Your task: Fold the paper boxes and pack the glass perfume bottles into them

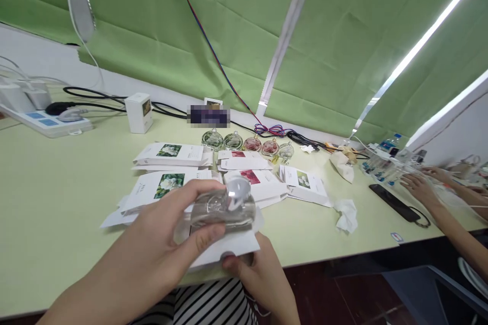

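Observation:
A clear glass perfume bottle [223, 210] with a shiny round cap is gripped between the thumb and fingers of my left hand [168, 233]. Just beneath it, my right hand [263, 274] holds an open white box [229, 246], its thumb on the near side. The bottle is over the box; whether its base is inside cannot be made out. Beyond my hands lie flattened white boxes with green-leaf pictures [170, 151], others with red pictures [251, 176], and one with a white flower [305, 183]. Behind these stands a row of several round perfume bottles [252, 144].
A white box [139, 112] stands at the back left, near a power strip [53, 122]. Crumpled tissue [346, 216] and a black phone [393, 202] lie to the right. Another person's hands [419, 188] are beside a clear rack of small bottles [381, 162]. Cables [305, 139] run along the wall.

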Demonstrator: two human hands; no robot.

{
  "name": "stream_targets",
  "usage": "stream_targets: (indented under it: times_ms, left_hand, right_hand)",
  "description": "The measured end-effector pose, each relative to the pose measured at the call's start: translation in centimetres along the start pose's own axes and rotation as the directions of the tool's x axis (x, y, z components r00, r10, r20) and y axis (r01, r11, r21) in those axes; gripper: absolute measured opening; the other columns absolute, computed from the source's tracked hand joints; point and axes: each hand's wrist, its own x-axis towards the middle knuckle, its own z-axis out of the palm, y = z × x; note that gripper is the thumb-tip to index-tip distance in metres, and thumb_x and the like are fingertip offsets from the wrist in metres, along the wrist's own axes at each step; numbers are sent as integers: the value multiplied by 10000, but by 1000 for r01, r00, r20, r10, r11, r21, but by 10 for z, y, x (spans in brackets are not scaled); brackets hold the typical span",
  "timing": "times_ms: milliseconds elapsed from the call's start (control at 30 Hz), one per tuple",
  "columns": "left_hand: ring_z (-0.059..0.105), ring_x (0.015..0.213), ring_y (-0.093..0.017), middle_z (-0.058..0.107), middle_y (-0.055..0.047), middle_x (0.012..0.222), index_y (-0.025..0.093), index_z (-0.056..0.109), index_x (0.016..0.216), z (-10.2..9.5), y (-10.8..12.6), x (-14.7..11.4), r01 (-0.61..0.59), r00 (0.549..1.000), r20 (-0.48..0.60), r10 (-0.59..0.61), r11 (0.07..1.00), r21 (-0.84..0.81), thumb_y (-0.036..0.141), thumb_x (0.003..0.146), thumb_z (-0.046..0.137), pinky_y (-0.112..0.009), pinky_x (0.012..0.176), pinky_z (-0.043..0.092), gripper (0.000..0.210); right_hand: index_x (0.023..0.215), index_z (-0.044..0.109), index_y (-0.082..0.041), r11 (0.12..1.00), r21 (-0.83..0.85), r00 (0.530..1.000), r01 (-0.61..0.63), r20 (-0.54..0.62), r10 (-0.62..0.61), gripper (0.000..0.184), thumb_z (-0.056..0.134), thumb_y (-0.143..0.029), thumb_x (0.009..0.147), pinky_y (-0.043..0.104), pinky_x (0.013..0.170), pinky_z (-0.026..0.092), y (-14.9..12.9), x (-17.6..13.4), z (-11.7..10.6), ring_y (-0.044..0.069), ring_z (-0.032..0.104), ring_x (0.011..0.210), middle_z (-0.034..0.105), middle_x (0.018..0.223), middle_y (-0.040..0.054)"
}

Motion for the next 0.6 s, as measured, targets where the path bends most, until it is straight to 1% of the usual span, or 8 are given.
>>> stream_targets:
  times_ms: [33,100,200,267,333,400,533,600]
  left_hand:
    - [718,735,-186,744,58,931,368,609,1067,2,2,3,-35,999,33,35,999,-3,426,857,593,-270,598,613,218]
    - [716,751,-183,739,69,973,380,594,1070,3,3,3,-70,995,64,70,998,4,423,880,564,-295,669,625,197]
    - [708,798,-190,724,56,1030,376,575,1108,3,2,-1,-56,996,65,53,998,42,440,884,561,-329,736,626,234]
    - [701,826,-192,716,54,1028,374,565,1120,2,1,-3,-92,993,75,87,994,59,355,877,546,-333,764,620,244]
    - [694,835,-192,711,58,978,374,554,1131,2,3,-5,-152,986,84,146,986,72,277,861,527,-355,840,604,288]
    - [687,838,-190,702,55,957,366,537,1177,2,5,-5,-189,980,79,183,979,80,270,864,523,-362,887,588,328]
    - [682,871,-173,680,46,1076,365,477,1322,2,7,-5,-192,979,87,183,975,111,320,905,505,-306,856,588,420]
    - [683,916,-175,675,48,1108,382,458,1344,2,6,-4,-195,976,119,181,975,111,340,932,490,-312,889,580,415]
  right_hand:
    - [1213,602,-193,1000,6,999,28,-19,-28,535,607,-595,861,361,892,536,0,-1,-3,256,651,1025,681,1117,103]
    - [1362,486,-232,992,-24,982,127,-138,-129,608,551,-614,893,368,997,489,-5,-2,-10,250,576,1193,599,1279,102]
    - [1440,395,-296,933,-180,875,312,-329,-356,552,453,-568,963,398,1128,365,-28,1,-25,235,410,1370,462,1442,70]
    - [1432,411,-308,869,-289,839,401,-265,-475,479,455,-488,990,402,1126,364,-52,7,-33,226,437,1341,507,1406,53]
    - [1412,430,-313,814,-342,844,469,-97,-527,415,468,-389,1005,349,1055,433,-77,15,-38,190,544,1222,610,1302,25]
    - [1390,444,-303,775,-361,834,519,13,-552,382,472,-313,1010,295,969,491,-95,24,-39,158,611,1120,664,1245,10]
    - [1422,388,-265,720,-394,802,571,82,-591,447,511,-250,992,288,926,529,-107,33,-36,157,641,1080,684,1207,39]
    - [1383,425,-274,718,-386,800,579,100,-591,405,507,-217,990,283,898,541,-105,35,-35,151,654,1037,700,1147,25]
